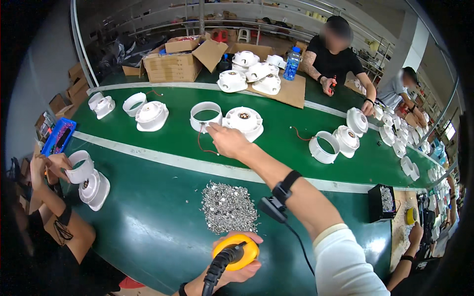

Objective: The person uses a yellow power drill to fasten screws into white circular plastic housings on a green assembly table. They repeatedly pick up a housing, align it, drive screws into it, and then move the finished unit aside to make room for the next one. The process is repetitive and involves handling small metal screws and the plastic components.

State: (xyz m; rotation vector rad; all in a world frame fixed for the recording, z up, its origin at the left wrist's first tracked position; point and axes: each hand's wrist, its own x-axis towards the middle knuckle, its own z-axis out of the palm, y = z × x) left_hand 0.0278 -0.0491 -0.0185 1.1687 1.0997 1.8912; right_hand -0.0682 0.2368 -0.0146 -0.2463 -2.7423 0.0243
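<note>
My left hand point(248, 272) is wrapped round a yellow corded electric screwdriver point(251, 250), seen from its cable end; its tip is hidden. Just beyond it lies a pile of small silver screws point(228, 207). My right hand point(228, 141) reaches out over the green conveyor belt point(182, 138), fingertips closed on the lower edge of a white plastic ring point(206, 114). A red wire point(201, 143) hangs from that ring. Touching the ring on its right is a white round housing point(243, 121) with brass-coloured parts in its centre.
More ring-and-housing pairs sit along the belt, one pair point(323, 148) at right. Cartons point(172, 66), stacked housings point(247, 74) and a blue bottle point(292, 64) stand beyond. A co-worker at left handles a ring point(80, 167). A black screw box point(380, 203) stands at right.
</note>
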